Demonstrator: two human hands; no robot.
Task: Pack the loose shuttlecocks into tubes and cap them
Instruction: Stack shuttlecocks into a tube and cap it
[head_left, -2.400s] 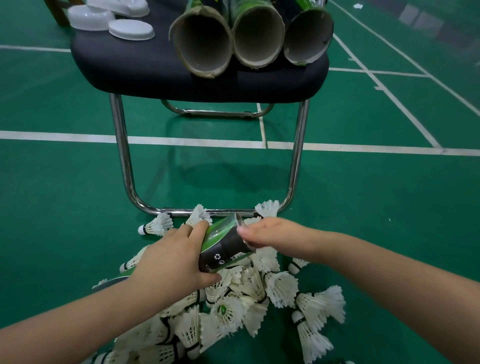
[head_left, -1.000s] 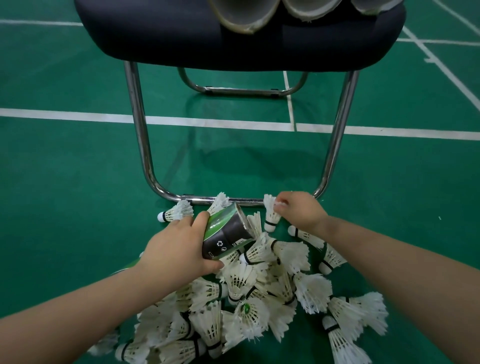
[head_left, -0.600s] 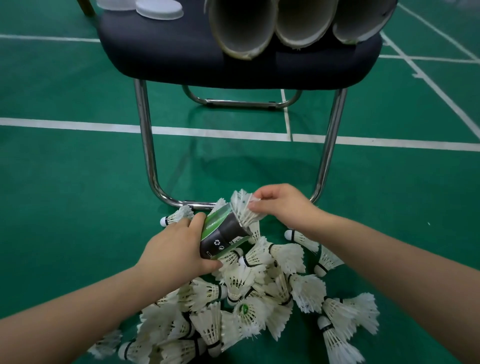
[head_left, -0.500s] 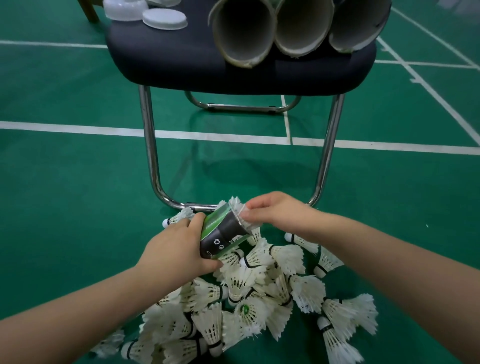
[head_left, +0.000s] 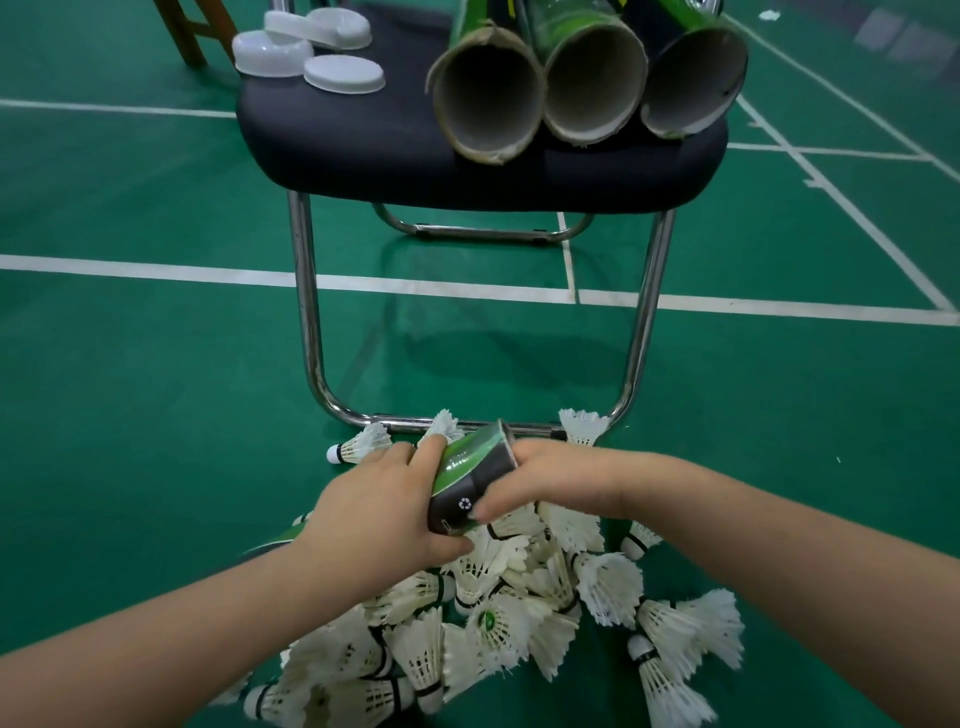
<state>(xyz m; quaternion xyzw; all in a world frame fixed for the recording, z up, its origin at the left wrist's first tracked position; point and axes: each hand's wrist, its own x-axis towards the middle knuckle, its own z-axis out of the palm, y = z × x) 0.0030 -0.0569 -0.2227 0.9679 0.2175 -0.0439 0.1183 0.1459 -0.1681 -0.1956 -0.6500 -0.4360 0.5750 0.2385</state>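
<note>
Head view: tube (head_left: 470, 480) held by both hands just in front of the chair (head_left: 363, 140), above the loose shuttlecocks (head_left: 498, 623).
The left hand (head_left: 379, 509) has its grip clamped round the tube body, mouth tilted toward the chair's floor rail. The right hand (head_left: 550, 480) sits at the mouth, thumb on the tube wall; its fingers are hidden, so the state of that grip cannot be told. The shuttlecocks lie heaped on the floor (head_left: 156, 415) in front of the chair. Three open tubes (head_left: 488, 98) and white caps (head_left: 343, 73) lie on the chair seat.

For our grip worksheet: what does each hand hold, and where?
Left hand grips the shuttlecock tube just below its open end; right hand covers the mouth, hold unclear.
</note>
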